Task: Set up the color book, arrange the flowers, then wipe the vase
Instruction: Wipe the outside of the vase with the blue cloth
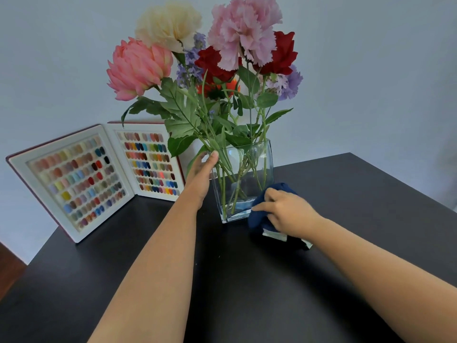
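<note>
Black table [247, 280], left hand [201, 169] gripping vase [257, 167] rim — right hand [288, 210] clutching cloth [259, 219]

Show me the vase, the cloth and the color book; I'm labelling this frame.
vase [262, 164], head view, upper glass wall
cloth [257, 219], head view, blue fold by the vase
color book [19, 167], head view, left page frame

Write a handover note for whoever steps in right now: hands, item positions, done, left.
Left hand: gripping the upper left rim of the glass vase, steadying it.
Right hand: pressing a dark blue cloth against the vase's lower right side.
Color book: open, stood upright at the back left of the black table, against the wall.
Flowers: all in the vase, stems down.
Done: book set up, flowers arranged.
Left: finish wiping the vase; only the lower right side is being covered now.
</note>
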Motion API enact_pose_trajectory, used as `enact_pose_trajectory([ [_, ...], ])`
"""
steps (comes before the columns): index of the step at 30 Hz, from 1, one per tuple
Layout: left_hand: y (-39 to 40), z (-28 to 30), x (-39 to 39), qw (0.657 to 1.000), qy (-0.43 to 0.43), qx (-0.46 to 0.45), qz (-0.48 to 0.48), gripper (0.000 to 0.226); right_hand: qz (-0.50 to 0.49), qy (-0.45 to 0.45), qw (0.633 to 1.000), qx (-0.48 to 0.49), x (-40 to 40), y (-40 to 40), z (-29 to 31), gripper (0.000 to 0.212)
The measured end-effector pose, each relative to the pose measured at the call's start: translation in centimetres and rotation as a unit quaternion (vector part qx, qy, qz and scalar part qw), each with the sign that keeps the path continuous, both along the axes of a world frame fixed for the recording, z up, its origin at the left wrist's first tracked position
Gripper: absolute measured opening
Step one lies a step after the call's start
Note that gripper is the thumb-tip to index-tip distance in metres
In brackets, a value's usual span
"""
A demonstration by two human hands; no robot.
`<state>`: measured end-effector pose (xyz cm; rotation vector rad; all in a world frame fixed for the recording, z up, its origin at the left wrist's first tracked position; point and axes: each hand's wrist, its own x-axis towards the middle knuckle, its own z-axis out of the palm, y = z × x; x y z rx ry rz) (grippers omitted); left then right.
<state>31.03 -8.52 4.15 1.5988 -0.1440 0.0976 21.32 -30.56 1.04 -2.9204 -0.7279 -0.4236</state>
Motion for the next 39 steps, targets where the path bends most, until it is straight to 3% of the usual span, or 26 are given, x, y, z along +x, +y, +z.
enact_pose_trajectory([
  [4,0.0,-0.1,0.3,1.0,-0.005,-0.002,0.004,0.081,-0.12,0.036,0.981,0.151,-1.0,-5.0,2.6,0.041],
  [7,-0.1,-0.3,0.7,1.0,-0.004,-0.006,0.009,0.068,-0.211,0.043,0.962,0.17,-1.3,-7.7,4.0,0.04],
  [10,0.0,-0.3,0.9,1.0,0.005,-0.01,0.015,0.068,-0.257,0.066,0.955,0.13,-1.2,-6.2,3.5,0.031],
  [15,0.3,-0.2,0.6,1.0,0.007,-0.001,0.013,0.07,-0.256,0.146,0.956,0.007,-0.2,-0.4,-0.1,0.015],
  [19,0.2,-0.1,0.6,1.0,0.006,0.003,0.009,0.074,-0.255,0.114,0.96,-0.009,-0.2,1.8,-2.1,0.011],
  [29,-0.5,0.1,0.3,1.0,-0.012,-0.009,0.006,0.05,-0.275,0.061,0.956,0.087,0.1,3.4,-2.5,0.004],
  [39,-0.7,-0.2,0.3,1.0,-0.012,-0.027,0.007,0.069,-0.254,0.032,0.959,0.121,0.3,4.5,-3.2,0.018],
])
